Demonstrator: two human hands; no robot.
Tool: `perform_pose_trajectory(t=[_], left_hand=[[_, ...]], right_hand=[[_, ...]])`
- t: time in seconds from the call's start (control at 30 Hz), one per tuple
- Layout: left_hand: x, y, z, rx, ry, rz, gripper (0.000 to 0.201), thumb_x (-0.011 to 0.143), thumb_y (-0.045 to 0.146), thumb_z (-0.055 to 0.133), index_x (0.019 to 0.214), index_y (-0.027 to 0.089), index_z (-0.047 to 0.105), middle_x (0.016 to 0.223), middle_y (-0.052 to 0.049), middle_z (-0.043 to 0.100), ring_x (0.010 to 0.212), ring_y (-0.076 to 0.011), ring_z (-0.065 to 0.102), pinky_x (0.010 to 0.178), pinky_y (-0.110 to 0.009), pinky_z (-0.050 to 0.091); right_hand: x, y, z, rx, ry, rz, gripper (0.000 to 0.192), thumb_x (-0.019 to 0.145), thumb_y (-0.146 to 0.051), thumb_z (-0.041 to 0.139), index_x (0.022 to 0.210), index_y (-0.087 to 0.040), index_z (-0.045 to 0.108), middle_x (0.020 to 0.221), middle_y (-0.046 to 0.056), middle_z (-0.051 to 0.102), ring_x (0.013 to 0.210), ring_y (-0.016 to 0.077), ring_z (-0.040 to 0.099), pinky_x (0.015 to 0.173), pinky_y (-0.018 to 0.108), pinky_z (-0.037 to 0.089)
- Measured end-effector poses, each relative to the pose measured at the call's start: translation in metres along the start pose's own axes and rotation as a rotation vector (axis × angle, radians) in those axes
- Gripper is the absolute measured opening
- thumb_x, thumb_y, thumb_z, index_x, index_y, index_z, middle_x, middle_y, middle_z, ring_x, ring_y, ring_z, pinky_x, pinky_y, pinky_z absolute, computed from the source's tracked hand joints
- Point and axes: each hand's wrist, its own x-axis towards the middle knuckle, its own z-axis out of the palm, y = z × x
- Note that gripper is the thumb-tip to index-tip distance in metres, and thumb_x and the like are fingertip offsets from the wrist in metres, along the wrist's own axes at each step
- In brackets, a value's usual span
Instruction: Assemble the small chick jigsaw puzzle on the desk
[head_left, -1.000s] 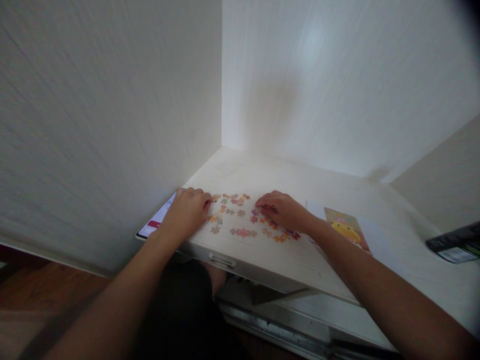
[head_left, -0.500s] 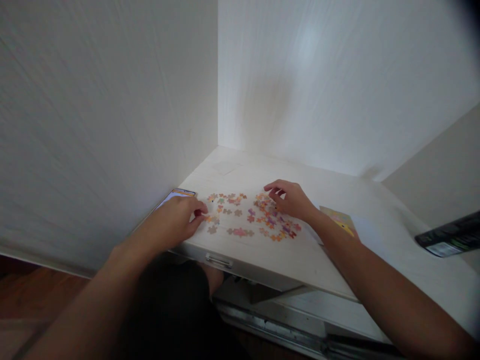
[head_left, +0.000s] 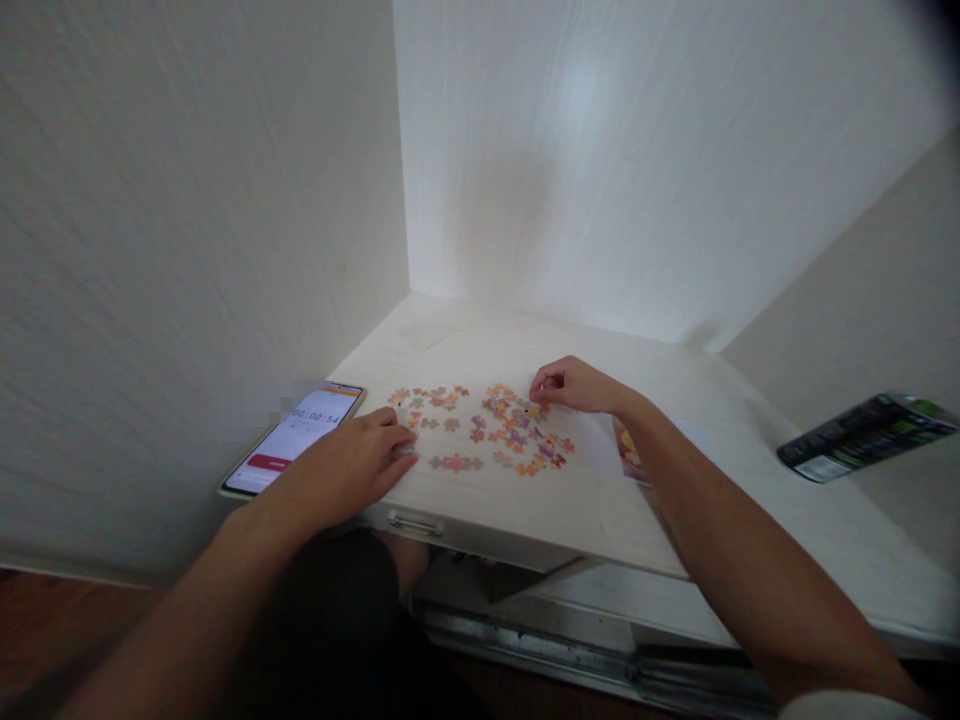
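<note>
Small jigsaw pieces lie on a white desktop. A loose pile of puzzle pieces (head_left: 519, 435) in orange, purple and pink is on the right. To its left are sorted pieces, among them a joined pink strip (head_left: 456, 463) near the front edge and a cluster (head_left: 446, 398) farther back. My left hand (head_left: 367, 455) rests at the left end of these pieces, fingers apart and partly covering some. My right hand (head_left: 574, 385) is at the pile's far right edge, thumb and fingertips pinched together. Whatever sits between those fingertips is hidden.
A phone (head_left: 296, 440) showing a timer lies left of my left hand, by the wall. Under my right forearm is a partly covered picture card (head_left: 630, 455). A dark can (head_left: 862, 440) is at the right. A drawer handle (head_left: 415, 523) sits below the desk edge.
The view has shifted, showing more of the phone. My left hand's pinch has loosened and its fingers have spread over the pieces. My right hand's fingers have drawn together at the pile's right side.
</note>
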Motion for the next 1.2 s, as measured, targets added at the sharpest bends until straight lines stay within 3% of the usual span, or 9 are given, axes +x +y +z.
perform_pose_trajectory(t=[0.1, 0.2, 0.4, 0.67, 0.97, 1.2], left_hand=[[0.001, 0.000, 0.000, -0.016, -0.007, 0.009, 0.029, 0.098, 0.033, 0.042, 0.103, 0.022, 0.069, 0.099, -0.007, 0.060, 0.093, -0.0232, 0.062, 0.084, -0.037, 0.045], [0.001, 0.000, 0.001, -0.028, -0.001, 0.021, 0.029, 0.098, 0.032, 0.041, 0.102, 0.023, 0.068, 0.098, -0.006, 0.060, 0.093, -0.0231, 0.061, 0.083, -0.036, 0.045], [0.000, -0.003, 0.004, -0.040, 0.010, 0.026, 0.030, 0.098, 0.029, 0.040, 0.108, 0.024, 0.067, 0.099, -0.006, 0.059, 0.094, -0.0227, 0.061, 0.084, -0.036, 0.045], [0.001, -0.008, 0.009, -0.048, 0.018, 0.051, 0.032, 0.097, 0.027, 0.040, 0.113, 0.025, 0.067, 0.101, -0.006, 0.058, 0.094, -0.0215, 0.061, 0.087, -0.037, 0.045], [0.001, -0.008, 0.010, -0.055, 0.037, 0.055, 0.031, 0.096, 0.026, 0.040, 0.112, 0.024, 0.067, 0.102, -0.007, 0.058, 0.094, -0.0218, 0.061, 0.085, -0.037, 0.047], [0.000, -0.006, 0.010, -0.050, 0.119, 0.101, 0.029, 0.093, 0.020, 0.044, 0.106, 0.022, 0.070, 0.120, -0.010, 0.058, 0.110, -0.0257, 0.057, 0.099, -0.044, 0.045]], right_hand=[[0.000, 0.005, 0.001, -0.015, -0.174, -0.020, 0.027, 0.076, -0.040, 0.071, 0.087, -0.016, 0.076, 0.062, -0.001, 0.058, 0.059, 0.0113, 0.047, 0.055, 0.026, 0.034], [0.002, 0.009, 0.001, -0.009, -0.213, -0.018, 0.028, 0.075, -0.039, 0.071, 0.092, -0.017, 0.076, 0.066, 0.000, 0.060, 0.062, 0.0123, 0.050, 0.058, 0.026, 0.036], [0.000, 0.019, -0.005, 0.084, -0.206, 0.005, 0.037, 0.074, -0.029, 0.070, 0.109, -0.017, 0.073, 0.077, 0.002, 0.067, 0.068, 0.0138, 0.056, 0.062, 0.027, 0.041], [-0.001, 0.018, -0.009, 0.013, -0.199, 0.052, 0.038, 0.073, -0.027, 0.072, 0.110, -0.018, 0.073, 0.091, 0.006, 0.073, 0.074, 0.0158, 0.061, 0.068, 0.028, 0.045], [0.000, 0.018, -0.008, 0.000, -0.211, 0.035, 0.037, 0.074, -0.029, 0.072, 0.109, -0.017, 0.073, 0.082, 0.005, 0.071, 0.072, 0.0154, 0.060, 0.066, 0.028, 0.044], [0.000, 0.020, -0.006, 0.051, -0.203, 0.050, 0.036, 0.072, -0.031, 0.074, 0.106, -0.020, 0.074, 0.078, 0.002, 0.069, 0.071, 0.0146, 0.059, 0.065, 0.027, 0.043]])
